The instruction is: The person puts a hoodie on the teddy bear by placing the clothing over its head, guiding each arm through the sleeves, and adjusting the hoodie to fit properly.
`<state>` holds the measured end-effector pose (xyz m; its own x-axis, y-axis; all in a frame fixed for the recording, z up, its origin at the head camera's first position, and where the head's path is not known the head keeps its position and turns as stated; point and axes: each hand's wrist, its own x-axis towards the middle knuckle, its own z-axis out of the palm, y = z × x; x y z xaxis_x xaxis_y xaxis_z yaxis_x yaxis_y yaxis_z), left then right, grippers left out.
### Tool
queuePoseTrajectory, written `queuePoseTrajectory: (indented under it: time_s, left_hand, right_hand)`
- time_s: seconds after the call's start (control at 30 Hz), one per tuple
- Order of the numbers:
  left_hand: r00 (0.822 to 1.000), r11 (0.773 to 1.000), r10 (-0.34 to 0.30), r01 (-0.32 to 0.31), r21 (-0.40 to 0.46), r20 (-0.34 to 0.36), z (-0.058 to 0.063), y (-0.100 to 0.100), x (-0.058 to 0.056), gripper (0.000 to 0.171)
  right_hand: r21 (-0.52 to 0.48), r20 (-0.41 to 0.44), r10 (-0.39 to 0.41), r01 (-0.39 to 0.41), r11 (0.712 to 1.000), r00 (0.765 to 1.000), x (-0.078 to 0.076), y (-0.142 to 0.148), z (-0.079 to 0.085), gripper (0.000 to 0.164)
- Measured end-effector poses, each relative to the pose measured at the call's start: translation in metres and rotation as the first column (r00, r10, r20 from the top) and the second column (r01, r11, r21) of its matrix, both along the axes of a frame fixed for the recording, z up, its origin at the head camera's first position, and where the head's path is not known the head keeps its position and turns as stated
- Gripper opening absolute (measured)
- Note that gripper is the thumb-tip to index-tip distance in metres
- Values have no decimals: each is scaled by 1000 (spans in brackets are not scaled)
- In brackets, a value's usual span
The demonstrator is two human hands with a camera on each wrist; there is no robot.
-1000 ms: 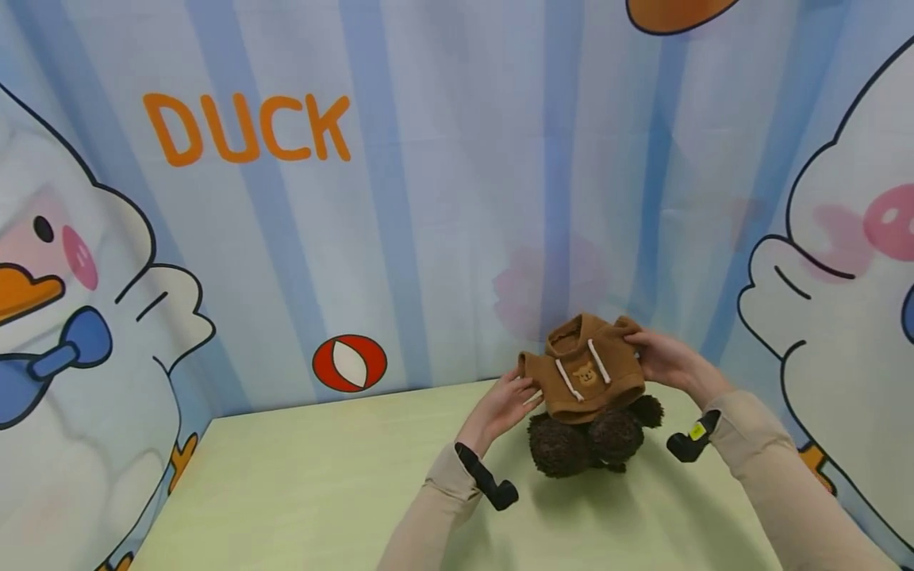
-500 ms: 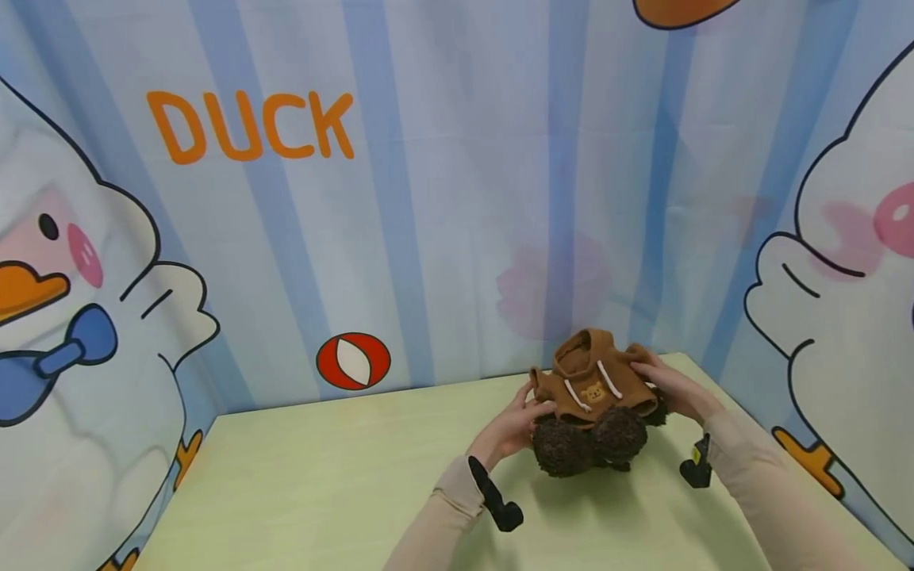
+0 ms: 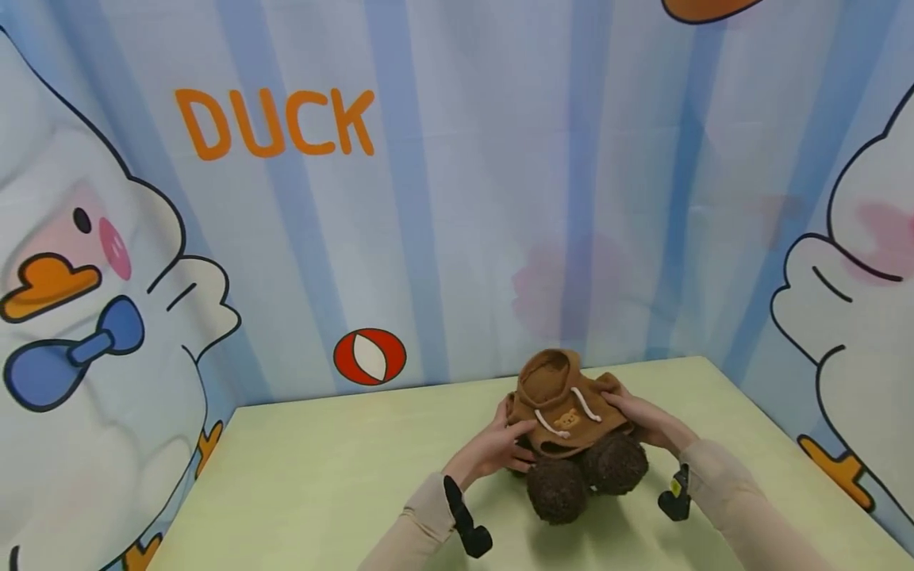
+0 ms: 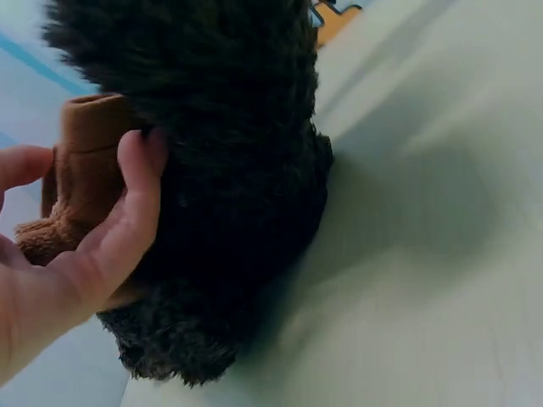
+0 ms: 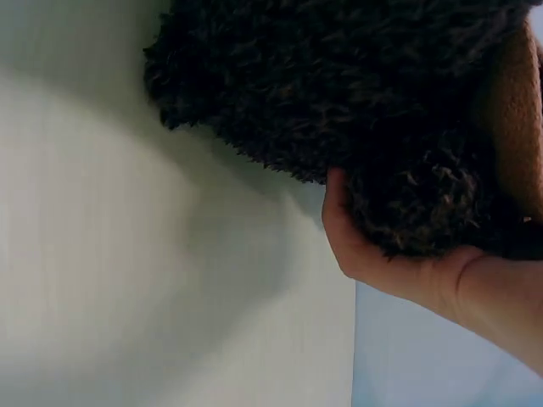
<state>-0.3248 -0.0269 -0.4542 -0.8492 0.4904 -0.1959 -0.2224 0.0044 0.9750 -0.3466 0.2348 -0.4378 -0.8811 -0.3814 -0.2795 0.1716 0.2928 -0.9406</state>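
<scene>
A dark brown plush toy [image 3: 557,492] with curly fur is held just over the table, its two round feet towards me. Over its upper part lies a small brown hoodie [image 3: 546,404] with white drawstrings and a bear patch. No head shows at the hood opening. My left hand [image 3: 493,452] grips the toy's left side; in the left wrist view its fingers are around the brown sleeve [image 4: 93,144], against the dark fur [image 4: 229,170]. On the other side my right hand [image 3: 650,420] holds the toy, curled round a furry limb [image 5: 424,195] in the right wrist view.
A pale green table [image 3: 321,476] runs beneath the toy. Behind it hangs a blue striped backdrop [image 3: 478,198] with printed ducks at both sides. A black wrist camera [image 3: 467,519] sits on the left cuff, another black camera [image 3: 674,496] on the right.
Both hands have brought the plush toy and hoodie lower and nearer to me, slightly leftward. The hood opening has tipped towards me. The head view has turned a little to the left.
</scene>
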Motion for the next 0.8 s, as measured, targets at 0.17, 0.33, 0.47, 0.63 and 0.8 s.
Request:
queuePoseTrajectory:
  time_s: [0.17, 0.33, 0.47, 0.63, 0.8]
  left_hand:
    - [988, 991, 40, -59, -124, -151, -6, -46, 12, 83]
    - [982, 984, 61, -89, -152, -181, -10, -84, 24, 86]
    - [984, 991, 48, -68, -112, -172, -9, -95, 34, 89]
    - [993, 1000, 12, -15, -24, -118, -6, -91, 50, 91]
    - [993, 999, -16, 9, -53, -115, 0, -86, 63, 73]
  right_hand:
    - [-45, 14, 13, -12, 999, 1000, 16, -50, -7, 65]
    - [37, -57, 55, -53, 998, 997, 30, -80, -10, 64]
    - [133, -167, 84, -62, 989, 982, 30, -83, -7, 59]
    - [195, -249, 145, -97, 976, 958, 28, -79, -3, 51]
    - [274, -353, 168, -69, 959, 920, 31, -76, 2, 41]
